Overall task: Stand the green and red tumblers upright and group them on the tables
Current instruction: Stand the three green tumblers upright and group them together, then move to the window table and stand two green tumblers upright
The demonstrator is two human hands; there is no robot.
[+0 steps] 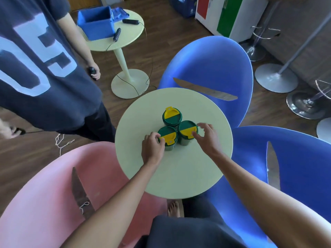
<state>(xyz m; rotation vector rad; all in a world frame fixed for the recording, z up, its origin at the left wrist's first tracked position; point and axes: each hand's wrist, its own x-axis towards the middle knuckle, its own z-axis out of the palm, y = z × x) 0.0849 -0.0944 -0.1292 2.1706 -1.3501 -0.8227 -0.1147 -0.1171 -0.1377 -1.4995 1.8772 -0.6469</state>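
Observation:
Three green tumblers with green-and-yellow lids stand upright in a tight cluster on the round pale table (179, 176). The far tumbler (172, 116) has its yellow flap at the back. My left hand (153, 146) has its fingers curled on the lid edge of the near-left tumbler (168, 137). My right hand (206, 136) touches the right rim of the near-right tumbler (187, 130) with thumb and fingertips spread. No red tumbler is in view.
A second round table (123, 38) at the back carries a blue box (96, 22) and black corded handles. Another person stands at the left (41, 68). Two blue chairs (211, 65) and a pink chair (44, 203) ring the near table. Stool bases stand at the right.

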